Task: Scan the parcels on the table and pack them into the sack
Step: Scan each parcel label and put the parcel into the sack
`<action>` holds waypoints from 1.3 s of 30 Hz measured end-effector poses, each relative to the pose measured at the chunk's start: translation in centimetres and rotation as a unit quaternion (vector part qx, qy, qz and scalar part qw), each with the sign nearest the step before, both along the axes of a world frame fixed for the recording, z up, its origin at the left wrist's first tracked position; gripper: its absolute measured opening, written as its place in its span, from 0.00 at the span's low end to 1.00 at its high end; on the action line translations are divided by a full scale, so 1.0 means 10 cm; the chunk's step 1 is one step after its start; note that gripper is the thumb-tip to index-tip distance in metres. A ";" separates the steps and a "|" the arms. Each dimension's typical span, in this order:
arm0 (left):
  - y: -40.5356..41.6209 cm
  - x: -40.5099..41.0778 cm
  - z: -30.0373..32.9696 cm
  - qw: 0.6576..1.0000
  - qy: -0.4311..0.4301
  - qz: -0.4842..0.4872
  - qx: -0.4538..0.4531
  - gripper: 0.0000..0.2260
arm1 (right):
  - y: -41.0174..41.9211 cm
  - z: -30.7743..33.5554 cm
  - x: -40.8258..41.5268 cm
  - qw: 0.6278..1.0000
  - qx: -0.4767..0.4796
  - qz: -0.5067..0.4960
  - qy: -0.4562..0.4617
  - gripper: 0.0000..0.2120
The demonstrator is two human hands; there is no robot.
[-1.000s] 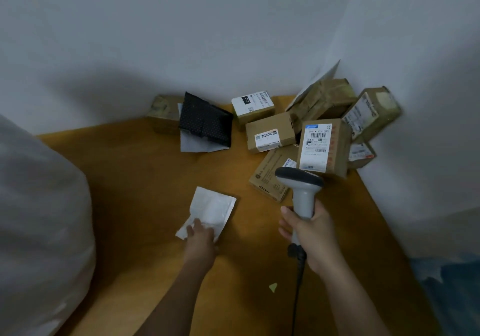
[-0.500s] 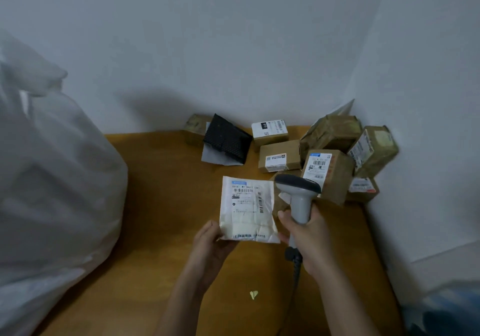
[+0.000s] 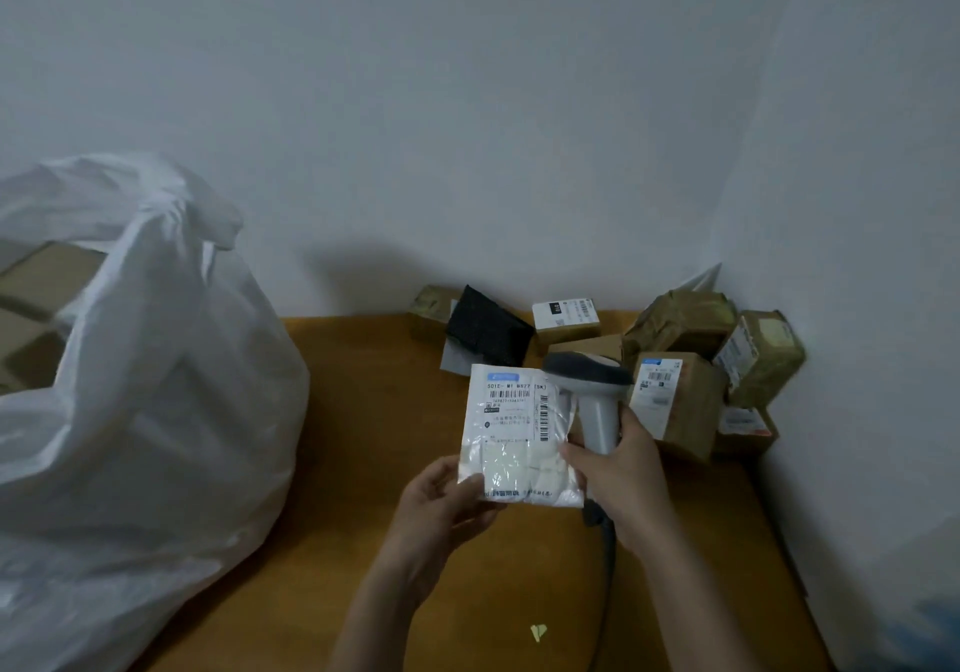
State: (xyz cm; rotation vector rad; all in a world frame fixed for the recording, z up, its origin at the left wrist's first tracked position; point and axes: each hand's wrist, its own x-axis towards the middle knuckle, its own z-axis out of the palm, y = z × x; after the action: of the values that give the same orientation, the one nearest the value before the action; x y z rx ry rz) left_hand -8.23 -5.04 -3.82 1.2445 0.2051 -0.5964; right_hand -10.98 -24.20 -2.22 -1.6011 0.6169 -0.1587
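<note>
The left hand (image 3: 441,502) pinches the white parcel pouch (image 3: 519,432) by its bottom corner above the desk (image 3: 363,437); the right hand (image 3: 623,474) grips the barcode scanner (image 3: 589,390), whose head sits beside the label, so the scan may miss, and the slack pouch could slip before reaching the sack (image 3: 130,385)

Both forearms are bare to the frame's edge, no sleeves, with the left hand (image 3: 441,507) and right hand (image 3: 626,484) ungloved.

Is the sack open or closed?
Open: the sack's rim gapes at upper left, and brown boxes show inside through the mouth.
</note>
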 end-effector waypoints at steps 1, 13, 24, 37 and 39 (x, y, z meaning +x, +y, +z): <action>0.02 0.02 0.03 1.000 -0.009 0.016 -0.007 0.11 | 0.03 0.04 0.01 1.000 -0.003 0.003 -0.004 0.23; 0.02 0.24 0.15 0.979 -0.055 0.196 -0.008 0.08 | 0.02 0.63 -0.10 0.997 -0.061 -0.019 -0.038 0.19; 0.08 0.38 0.20 0.967 -0.045 0.251 -0.007 0.08 | 0.32 1.27 -0.33 0.989 0.019 0.115 -0.094 0.11; 0.12 0.43 0.19 0.961 -0.031 0.273 -0.017 0.10 | 0.43 1.57 -0.62 0.983 0.005 0.134 -0.126 0.14; 0.11 0.42 0.21 0.961 -0.031 0.275 -0.022 0.10 | 0.42 1.60 -0.65 0.982 -0.001 0.139 -0.131 0.14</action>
State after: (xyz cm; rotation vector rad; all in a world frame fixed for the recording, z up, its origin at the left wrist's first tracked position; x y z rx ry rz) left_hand -4.04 -3.99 -1.72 1.0966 0.4637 -0.0801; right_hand -17.47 -19.96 13.77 -1.6168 0.1879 -0.1586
